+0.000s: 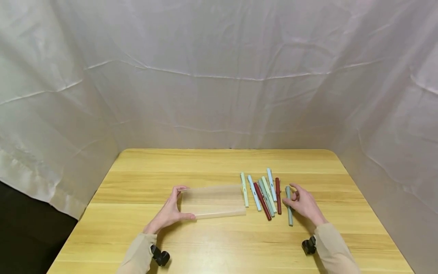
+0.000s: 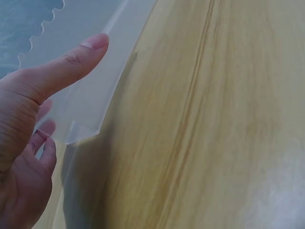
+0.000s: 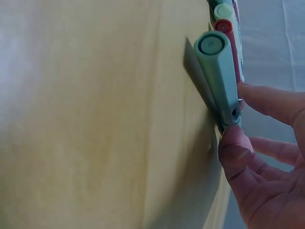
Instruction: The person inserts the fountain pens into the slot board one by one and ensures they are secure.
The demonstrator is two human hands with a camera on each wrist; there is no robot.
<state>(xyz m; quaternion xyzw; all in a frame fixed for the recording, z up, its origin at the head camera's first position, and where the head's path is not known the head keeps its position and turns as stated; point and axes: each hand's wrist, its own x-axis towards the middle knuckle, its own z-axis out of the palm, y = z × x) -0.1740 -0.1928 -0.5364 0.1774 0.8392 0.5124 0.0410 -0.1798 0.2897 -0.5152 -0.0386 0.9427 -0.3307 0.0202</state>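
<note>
Between thumb and fingers my left hand (image 1: pixel 169 211) grips the left end of a frosted, see-through plastic tray (image 1: pixel 212 201). A scalloped edge on that tray (image 2: pixel 90 105) appears in the left wrist view. My right hand (image 1: pixel 305 205) pinches a grey-green capped pen (image 1: pixel 289 215) at the right end of a loose group of pens. In the right wrist view this pen (image 3: pixel 217 71) points its round end at the camera, with the thumb against its side. Nearest to it on the left lies a dark red pen (image 1: pixel 278 196).
More pens lie at slants between tray and right hand: light green (image 1: pixel 244 190), light blue (image 1: pixel 254 193), dark red (image 1: pixel 262 201) and others. They rest on a wooden table (image 1: pixel 219 243). A pale curtain (image 1: pixel 219 106) hangs behind the table and along its sides.
</note>
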